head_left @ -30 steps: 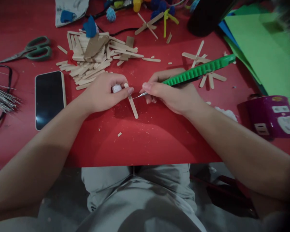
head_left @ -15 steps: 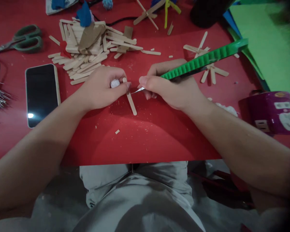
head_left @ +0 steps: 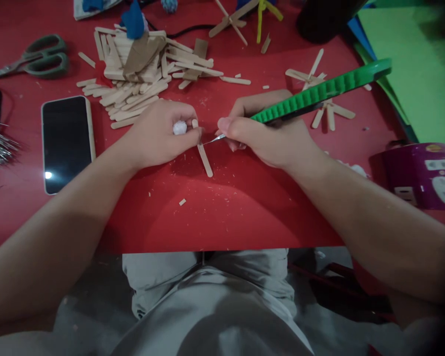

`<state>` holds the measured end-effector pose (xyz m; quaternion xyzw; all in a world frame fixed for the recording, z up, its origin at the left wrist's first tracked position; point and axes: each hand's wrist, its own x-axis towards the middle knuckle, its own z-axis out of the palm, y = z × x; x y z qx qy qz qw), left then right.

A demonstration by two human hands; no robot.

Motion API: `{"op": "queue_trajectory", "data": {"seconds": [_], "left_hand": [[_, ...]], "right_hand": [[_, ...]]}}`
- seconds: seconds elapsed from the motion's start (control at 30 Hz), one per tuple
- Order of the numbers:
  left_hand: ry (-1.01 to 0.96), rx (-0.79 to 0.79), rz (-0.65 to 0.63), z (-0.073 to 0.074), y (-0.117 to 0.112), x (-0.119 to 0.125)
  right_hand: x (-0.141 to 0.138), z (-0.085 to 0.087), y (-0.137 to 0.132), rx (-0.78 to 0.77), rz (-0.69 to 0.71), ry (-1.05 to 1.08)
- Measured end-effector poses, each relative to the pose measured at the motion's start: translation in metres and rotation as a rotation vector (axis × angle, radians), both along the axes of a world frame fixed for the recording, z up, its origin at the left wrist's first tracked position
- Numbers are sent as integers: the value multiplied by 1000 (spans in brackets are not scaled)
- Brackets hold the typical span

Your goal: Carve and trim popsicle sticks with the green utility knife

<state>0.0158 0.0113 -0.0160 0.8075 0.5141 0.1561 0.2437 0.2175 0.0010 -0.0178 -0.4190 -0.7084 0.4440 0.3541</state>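
A wooden craft stick (head_left: 204, 159) lies on the red table (head_left: 226, 207), slanting toward me. My left hand (head_left: 159, 136) is closed, its fingertips pinning the stick's upper end, and a small white lump (head_left: 179, 128) is tucked under the fingers. My right hand (head_left: 270, 136) is wrapped round a green ridged utility knife (head_left: 319, 94). The knife's thin metal blade (head_left: 212, 140) points left and meets the stick just below my left fingertips.
A heap of craft sticks (head_left: 141, 79) with a cardboard piece sits behind my left hand. A phone (head_left: 66, 141) and scissors (head_left: 40, 57) lie left. Glued stick stars (head_left: 321, 94), green paper (head_left: 415, 74) and a purple box (head_left: 421, 173) lie right. Wood chips dot the table.
Both hands keep their hold on the stick and knife; the view drifted slightly, and the knife's handle tilted a little further right and up.
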Motion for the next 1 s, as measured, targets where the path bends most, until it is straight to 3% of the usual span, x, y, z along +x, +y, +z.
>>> {"op": "queue_trajectory", "data": {"seconds": [0.37, 0.63, 0.8, 1.0], "left_hand": [[-18, -14, -45, 1, 0, -1], [-47, -16, -25, 2, -1, -6], [-26, -22, -17, 3, 0, -5], [-60, -15, -37, 2, 0, -4]], "right_hand": [[-1, -1, -3, -14, -58, 3], [3, -19, 1, -155, -75, 322], [-1, -14, -2, -131, -50, 222], [-1, -13, -1, -124, -33, 242]]}}
